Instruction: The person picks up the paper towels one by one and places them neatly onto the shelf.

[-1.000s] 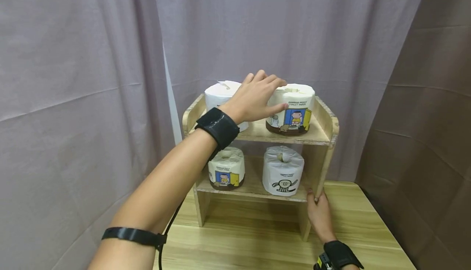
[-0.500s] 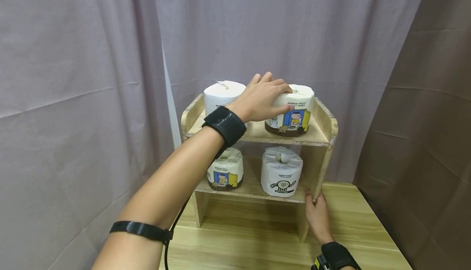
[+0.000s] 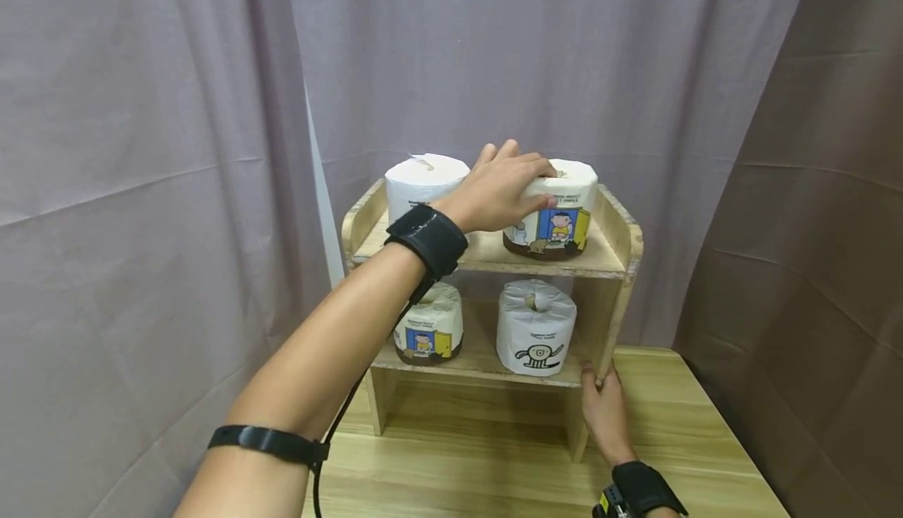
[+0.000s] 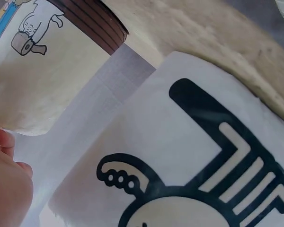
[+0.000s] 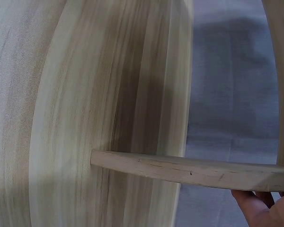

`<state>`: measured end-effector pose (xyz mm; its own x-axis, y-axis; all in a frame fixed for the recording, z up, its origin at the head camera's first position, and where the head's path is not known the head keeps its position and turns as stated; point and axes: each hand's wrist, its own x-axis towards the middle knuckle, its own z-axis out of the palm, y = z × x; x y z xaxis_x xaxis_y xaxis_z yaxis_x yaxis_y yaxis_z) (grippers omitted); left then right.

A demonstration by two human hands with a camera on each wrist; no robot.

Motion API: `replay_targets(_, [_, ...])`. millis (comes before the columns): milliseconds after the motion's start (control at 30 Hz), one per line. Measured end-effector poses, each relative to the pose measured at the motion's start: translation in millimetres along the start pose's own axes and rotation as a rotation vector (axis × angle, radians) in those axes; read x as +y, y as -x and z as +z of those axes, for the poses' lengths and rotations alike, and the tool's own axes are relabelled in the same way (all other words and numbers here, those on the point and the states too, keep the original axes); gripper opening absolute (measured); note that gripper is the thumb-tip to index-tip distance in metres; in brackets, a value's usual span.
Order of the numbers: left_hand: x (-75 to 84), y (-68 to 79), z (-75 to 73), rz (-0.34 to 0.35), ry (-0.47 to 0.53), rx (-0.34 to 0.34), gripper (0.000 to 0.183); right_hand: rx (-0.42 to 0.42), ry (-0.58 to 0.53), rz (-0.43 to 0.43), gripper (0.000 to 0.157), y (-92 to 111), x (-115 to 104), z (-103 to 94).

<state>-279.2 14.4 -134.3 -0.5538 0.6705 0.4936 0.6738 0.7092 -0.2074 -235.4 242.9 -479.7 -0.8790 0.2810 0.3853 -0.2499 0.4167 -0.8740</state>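
Observation:
My left hand point(image 3: 497, 191) grips a toilet roll point(image 3: 560, 228) with a cartoon-print wrapper, at the right of the wooden shelf's top tier. Its fingers reach over the roll's top and the thumb lies across the front. Part of that roll also shows in the left wrist view, as the printed toilet roll point(image 4: 42, 85) at upper left. Low on the shelf's right side, my right hand point(image 3: 604, 412) holds the wooden shelf point(image 3: 624, 298) by its side panel. In the right wrist view, the right hand's fingers point(image 5: 253, 205) lie against the panel's edge.
Left on the top tier stands a white toilet roll point(image 3: 423, 181), partly behind my arm. Below are a printed roll point(image 3: 428, 334) and a white roll point(image 3: 536, 338) with a black figure. A wooden table point(image 3: 458, 463) bears the shelf, with grey curtains point(image 3: 564, 48) around.
Since one second ago, my left hand has moved slightly right and its fingers have closed round the upper right roll. My right hand stays on the shelf's side.

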Motion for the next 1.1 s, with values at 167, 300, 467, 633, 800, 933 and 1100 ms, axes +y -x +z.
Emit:
replay_targets(167, [-4.5,5.0,-0.4,-0.006,0.017,0.011,0.042,0.008,0.012,-0.007,0.046,1,0,0.6])
replay_targets(300, [-7.6,7.9,-1.8,-0.011,0.020,0.015,0.042,0.021,0.021,-0.009,0.044,0,0,0.0])
replay_targets(467, [-10.0,9.9,-3.7,-0.018,0.022,0.004,0.042,0.025,0.030,-0.015,0.045,-2,0,-1.4])
replay_targets(633, [-10.0,11.0,-4.2,-0.019,0.018,-0.003,0.043,0.022,0.030,-0.015,0.043,-3,1,-2.0])
replay_targets(800, [-6.8,12.8,-5.9,-0.043,0.011,-0.031,0.051,0.022,0.030,-0.010,0.044,-3,1,-2.0])
replay_targets(933, [-4.1,16.7,-7.0,-0.082,-0.004,-0.047,0.061,0.019,0.023,-0.016,0.044,-5,0,-1.1])
replay_targets(1100, [-1.7,24.6,-6.5,-0.110,-0.017,0.000,0.065,0.025,0.026,-0.016,0.044,-7,-1,0.2])
